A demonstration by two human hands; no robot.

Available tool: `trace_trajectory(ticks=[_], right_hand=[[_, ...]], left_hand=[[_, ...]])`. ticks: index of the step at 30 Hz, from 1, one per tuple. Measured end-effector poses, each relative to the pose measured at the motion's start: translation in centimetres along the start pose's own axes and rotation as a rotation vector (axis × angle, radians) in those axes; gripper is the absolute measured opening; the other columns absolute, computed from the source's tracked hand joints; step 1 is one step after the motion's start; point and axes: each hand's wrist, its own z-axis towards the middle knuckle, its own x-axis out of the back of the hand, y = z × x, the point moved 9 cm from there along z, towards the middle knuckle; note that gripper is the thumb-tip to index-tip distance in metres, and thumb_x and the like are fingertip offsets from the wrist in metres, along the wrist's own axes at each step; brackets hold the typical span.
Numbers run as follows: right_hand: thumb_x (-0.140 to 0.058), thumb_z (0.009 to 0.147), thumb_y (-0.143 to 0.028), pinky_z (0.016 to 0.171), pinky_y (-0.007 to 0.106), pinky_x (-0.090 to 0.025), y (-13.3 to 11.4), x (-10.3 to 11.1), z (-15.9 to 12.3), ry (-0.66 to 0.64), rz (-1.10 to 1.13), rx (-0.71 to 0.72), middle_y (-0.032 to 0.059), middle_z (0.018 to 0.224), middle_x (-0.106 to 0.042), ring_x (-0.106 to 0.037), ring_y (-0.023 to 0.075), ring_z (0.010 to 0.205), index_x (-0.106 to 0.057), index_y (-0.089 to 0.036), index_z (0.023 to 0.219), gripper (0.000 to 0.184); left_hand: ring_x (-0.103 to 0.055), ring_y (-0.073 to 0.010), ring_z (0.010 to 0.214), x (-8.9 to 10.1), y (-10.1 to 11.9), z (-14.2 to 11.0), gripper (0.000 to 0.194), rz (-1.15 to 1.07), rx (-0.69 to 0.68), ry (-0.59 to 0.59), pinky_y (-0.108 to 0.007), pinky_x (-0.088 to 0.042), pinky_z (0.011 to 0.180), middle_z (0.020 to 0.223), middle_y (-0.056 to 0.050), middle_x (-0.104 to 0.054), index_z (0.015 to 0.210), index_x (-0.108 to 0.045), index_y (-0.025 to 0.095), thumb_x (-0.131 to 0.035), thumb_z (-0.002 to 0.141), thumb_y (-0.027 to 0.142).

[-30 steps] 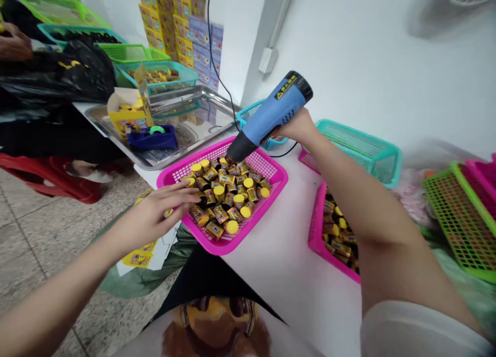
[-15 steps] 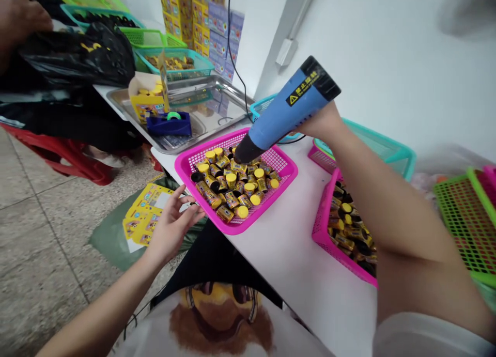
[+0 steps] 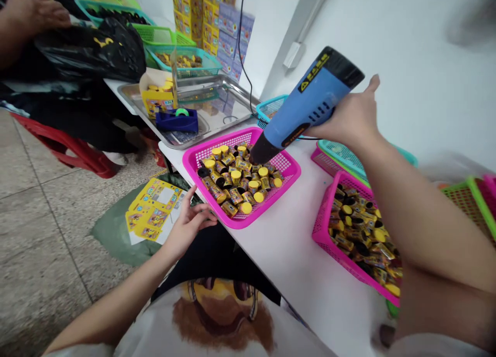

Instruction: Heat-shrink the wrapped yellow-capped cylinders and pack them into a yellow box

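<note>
My right hand (image 3: 351,118) grips a blue heat gun (image 3: 310,104) with a black nozzle. The nozzle points down into a pink basket (image 3: 289,179) on the white table (image 3: 294,259). That basket holds several small yellow-capped bottles (image 3: 236,179) with yellow and black wrappers. My left hand (image 3: 189,222) hovers below the table edge, just off the basket's near corner, fingers loosely spread and holding nothing. A second pink basket (image 3: 323,228) of similar bottles lies under my right forearm.
A steel tray (image 3: 228,106) with a blue tape dispenser (image 3: 176,120) and a yellow box stands behind the basket. Teal and green baskets (image 3: 180,62) line the back. Another person's hand (image 3: 36,11) rests on a black bag at top left. Yellow printed sheets (image 3: 155,210) lie on the floor.
My left hand pulled off the basket's rim and dropped below the table edge. The heat gun tilted up slightly and shifted right, nozzle still over the bottles.
</note>
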Motion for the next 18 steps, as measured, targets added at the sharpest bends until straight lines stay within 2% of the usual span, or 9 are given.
trace_trajectory(ticks=[3, 4, 6, 8, 10, 12, 14, 16, 18], right_hand=[[-0.080, 0.075, -0.060, 0.099, 0.053, -0.050, 0.7, 1.3, -0.4, -0.019, -0.199, -0.061, 0.0221, 0.109, -0.074, -0.068, 0.0448, 0.116, -0.071, -0.011, 0.106, 0.058], [-0.079, 0.076, -0.062, 0.091, 0.048, -0.051, 0.9, 1.7, -0.4, -0.031, -0.266, -0.069, 0.0239, 0.112, -0.073, -0.068, 0.0450, 0.116, -0.071, -0.011, 0.109, 0.061], [-0.077, 0.079, -0.065, 0.085, 0.043, -0.050, 1.0, 2.3, -0.4, -0.037, -0.364, -0.060, 0.0251, 0.112, -0.073, -0.069, 0.0442, 0.115, -0.071, -0.011, 0.112, 0.063], [-0.077, 0.081, -0.065, 0.086, 0.043, -0.049, 1.1, 2.7, -0.2, -0.040, -0.423, -0.056, 0.0266, 0.110, -0.073, -0.069, 0.0438, 0.114, -0.071, -0.009, 0.114, 0.065], [-0.078, 0.082, -0.064, 0.088, 0.044, -0.050, 1.1, 3.0, 0.2, -0.049, -0.441, -0.060, 0.0298, 0.113, -0.071, -0.068, 0.0443, 0.115, -0.071, -0.005, 0.117, 0.069], [-0.080, 0.082, -0.058, 0.089, 0.043, -0.050, 1.3, 3.1, 0.7, -0.063, -0.370, -0.098, 0.0288, 0.112, -0.071, -0.070, 0.0401, 0.111, -0.071, -0.002, 0.116, 0.066], [-0.080, 0.084, -0.051, 0.087, 0.040, -0.051, 2.2, 3.0, 1.0, -0.086, -0.181, -0.202, 0.0216, 0.101, -0.073, -0.071, 0.0289, 0.097, -0.072, -0.003, 0.110, 0.055], [-0.083, 0.082, -0.047, 0.080, 0.037, -0.050, 3.4, 2.5, 1.0, -0.128, 0.070, -0.340, 0.0152, 0.091, -0.072, -0.066, 0.0184, 0.079, -0.072, -0.004, 0.105, 0.050], [-0.086, 0.079, -0.043, 0.071, 0.036, -0.049, 4.3, 1.6, 0.8, -0.176, 0.254, -0.426, 0.0140, 0.089, -0.071, -0.060, 0.0144, 0.069, -0.071, -0.005, 0.106, 0.049]], left_hand=[[-0.074, -0.0139, 0.077, 2.0, -3.7, 0.3, 0.073, 0.196, -0.056, 0.059, -0.034, -0.065, 0.077, 0.110, -0.002, -0.072, 0.153, -0.020, 0.030, -0.057, 0.090, 0.030], [-0.074, -0.0146, 0.078, 2.7, -5.2, 0.5, 0.068, 0.336, -0.091, 0.074, -0.035, -0.065, 0.076, 0.115, -0.004, -0.071, 0.152, -0.016, 0.029, -0.050, 0.093, 0.028], [-0.075, -0.0176, 0.089, 3.3, -8.3, 0.6, 0.062, 0.710, -0.167, 0.074, -0.039, -0.065, 0.081, 0.123, -0.010, -0.069, 0.152, -0.013, 0.025, -0.038, 0.095, 0.023], [-0.072, -0.0244, 0.108, 3.1, -11.9, 0.6, 0.060, 0.948, -0.186, 0.021, -0.048, -0.062, 0.094, 0.125, -0.015, -0.068, 0.149, -0.029, 0.019, -0.044, 0.091, 0.022], [-0.065, -0.0329, 0.126, 2.5, -14.9, 0.3, 0.050, 1.075, -0.172, -0.060, -0.057, -0.052, 0.109, 0.128, -0.018, -0.068, 0.135, -0.052, 0.017, -0.056, 0.085, 0.022], [-0.056, -0.0391, 0.138, 1.7, -17.0, 0.0, 0.042, 1.207, -0.163, -0.136, -0.064, -0.041, 0.118, 0.136, -0.020, -0.065, 0.124, -0.064, 0.017, -0.062, 0.083, 0.022], [-0.049, -0.0422, 0.144, 1.1, -18.1, -0.2, 0.041, 1.326, -0.155, -0.187, -0.066, -0.035, 0.120, 0.146, -0.021, -0.061, 0.126, -0.069, 0.017, -0.063, 0.086, 0.024], [-0.046, -0.0430, 0.147, 0.8, -18.6, -0.1, 0.045, 1.418, -0.151, -0.223, -0.066, -0.034, 0.120, 0.152, -0.022, -0.057, 0.133, -0.069, 0.017, -0.061, 0.090, 0.026], [-0.046, -0.0432, 0.146, 0.7, -18.7, 0.0, 0.047, 1.487, -0.155, -0.247, -0.064, -0.035, 0.118, 0.154, -0.022, -0.056, 0.137, -0.068, 0.017, -0.059, 0.092, 0.028]])
